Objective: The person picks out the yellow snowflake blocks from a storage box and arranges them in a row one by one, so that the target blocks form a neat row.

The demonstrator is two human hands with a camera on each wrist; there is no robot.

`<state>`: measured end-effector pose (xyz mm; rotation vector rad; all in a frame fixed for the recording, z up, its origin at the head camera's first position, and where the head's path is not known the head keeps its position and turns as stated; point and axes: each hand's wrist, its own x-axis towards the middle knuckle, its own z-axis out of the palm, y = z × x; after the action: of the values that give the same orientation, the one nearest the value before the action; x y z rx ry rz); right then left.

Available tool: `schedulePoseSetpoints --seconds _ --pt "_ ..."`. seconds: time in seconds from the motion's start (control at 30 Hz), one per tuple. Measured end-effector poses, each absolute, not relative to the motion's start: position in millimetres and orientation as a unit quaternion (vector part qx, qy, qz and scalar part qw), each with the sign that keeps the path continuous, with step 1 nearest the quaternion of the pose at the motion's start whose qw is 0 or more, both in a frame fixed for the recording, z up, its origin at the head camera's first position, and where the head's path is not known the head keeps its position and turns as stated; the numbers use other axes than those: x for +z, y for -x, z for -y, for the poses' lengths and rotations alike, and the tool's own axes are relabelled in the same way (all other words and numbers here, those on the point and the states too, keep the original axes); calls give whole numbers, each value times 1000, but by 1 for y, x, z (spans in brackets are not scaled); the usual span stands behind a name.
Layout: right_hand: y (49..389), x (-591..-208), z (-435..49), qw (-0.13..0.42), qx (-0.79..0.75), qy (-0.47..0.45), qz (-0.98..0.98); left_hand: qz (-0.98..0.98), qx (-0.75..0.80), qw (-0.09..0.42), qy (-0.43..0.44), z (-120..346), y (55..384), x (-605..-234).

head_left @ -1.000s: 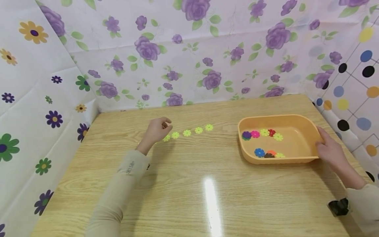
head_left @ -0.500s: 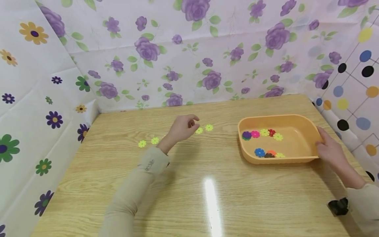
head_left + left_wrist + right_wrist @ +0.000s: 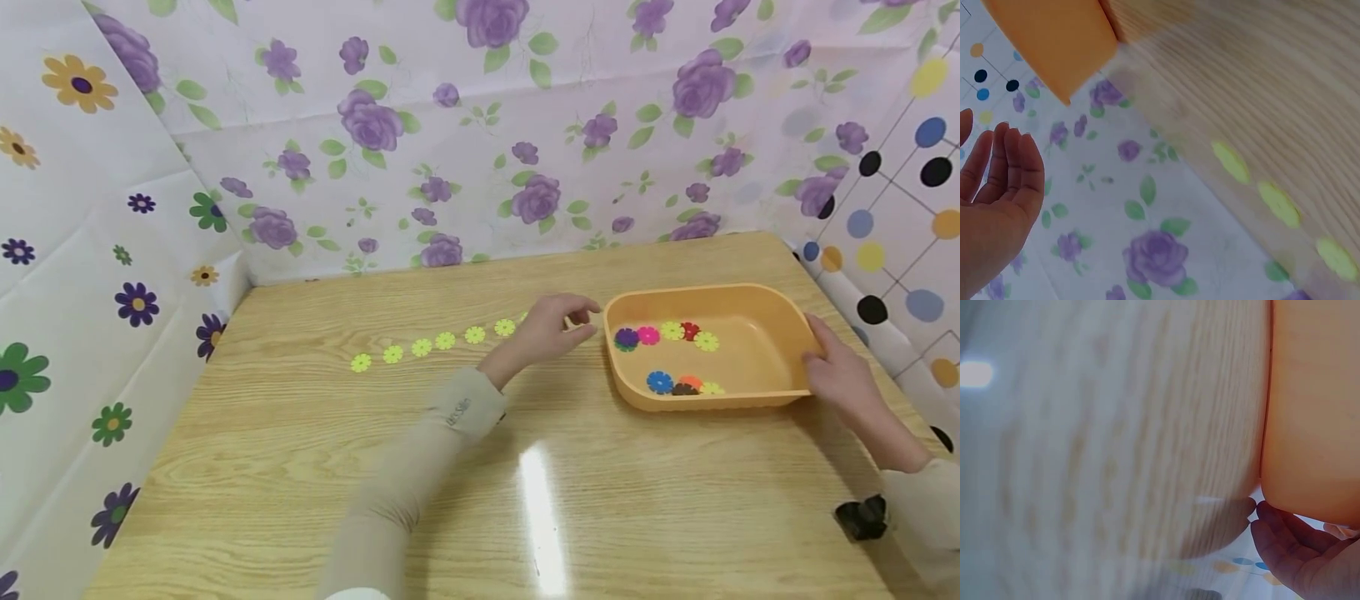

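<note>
An orange plastic basin [image 3: 757, 346] stands at the right of the table, and my right hand [image 3: 843, 375] grips its right rim. The right wrist view has that hand's fingers [image 3: 1285, 544] under the basin's corner. Inside lie several flower-shaped discs, among them a blue one [image 3: 660, 382], a pink one [image 3: 648, 336] and yellow ones. My left hand [image 3: 551, 329] hovers just left of the basin, fingers loosely bent with nothing visible in them. Behind it runs a slanting row of yellow flower discs [image 3: 422, 347]; the hand partly covers the row's right end.
The wooden table [image 3: 465, 458] meets a purple-flowered cloth [image 3: 450, 167] at the back. A daisy-print cloth [image 3: 67, 250] borders the left side and a dotted one [image 3: 900, 250] the right. A small black object [image 3: 861, 517] sits at the right sleeve.
My left hand has moved rightward along the row of yellow discs to the basin's left side, uncovering the row's left part. My right hand keeps its grip on the rim.
</note>
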<state>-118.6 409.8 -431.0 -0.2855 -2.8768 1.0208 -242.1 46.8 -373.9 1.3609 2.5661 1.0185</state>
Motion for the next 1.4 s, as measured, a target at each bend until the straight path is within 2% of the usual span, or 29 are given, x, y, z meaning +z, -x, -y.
schedulePoseSetpoints --seconds 0.37,0.63,0.97,1.4 --pt "120 -431 -411 28 331 92 939 -820 327 82 -463 -112 234 -383" --pt "119 -433 -413 29 328 94 940 -847 225 135 -463 -160 236 -396" --pt "122 -432 -410 36 322 85 942 -864 166 202 -430 -195 242 -406" --pt "119 -433 -409 37 327 97 939 -868 73 229 -434 -210 249 -416"
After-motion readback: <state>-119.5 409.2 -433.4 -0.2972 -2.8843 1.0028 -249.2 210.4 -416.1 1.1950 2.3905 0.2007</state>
